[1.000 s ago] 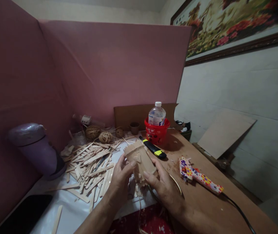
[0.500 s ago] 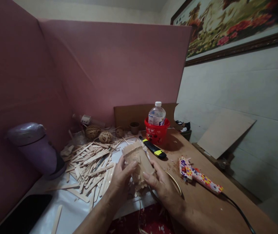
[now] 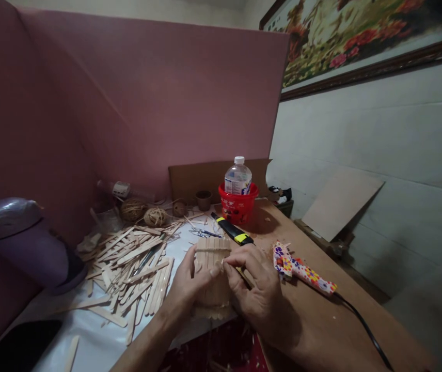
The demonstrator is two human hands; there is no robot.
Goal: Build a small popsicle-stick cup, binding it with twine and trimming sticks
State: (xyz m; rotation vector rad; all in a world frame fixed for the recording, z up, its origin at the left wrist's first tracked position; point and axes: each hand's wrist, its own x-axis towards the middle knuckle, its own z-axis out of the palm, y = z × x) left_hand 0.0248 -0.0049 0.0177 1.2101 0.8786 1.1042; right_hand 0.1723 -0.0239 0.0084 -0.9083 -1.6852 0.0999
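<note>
- The pink partition (image 3: 159,93) fills the back of my view, well behind the work.
- The table (image 3: 333,330) carries everything; at its left side I see a heap of flat wooden sticks (image 3: 131,268).
- My left hand (image 3: 184,292) grips the stick panel (image 3: 207,258) along its left side, thumb laid over its face.
- My right hand (image 3: 257,287) is at the panel's right edge, thumb and forefinger drawn together; I can't tell whether a small sliver sits between them.
- The flower-patterned glue gun (image 3: 302,271) lies to the right, out of my hands.
- The panel itself is held up between both hands, near the table's front, a strip crossing close to its far end.
- The cutter (image 3: 232,228) lies just beyond it.
- I judge this step as fine edge work; the next move calls for a steady left hold and light right fingertips.
</note>
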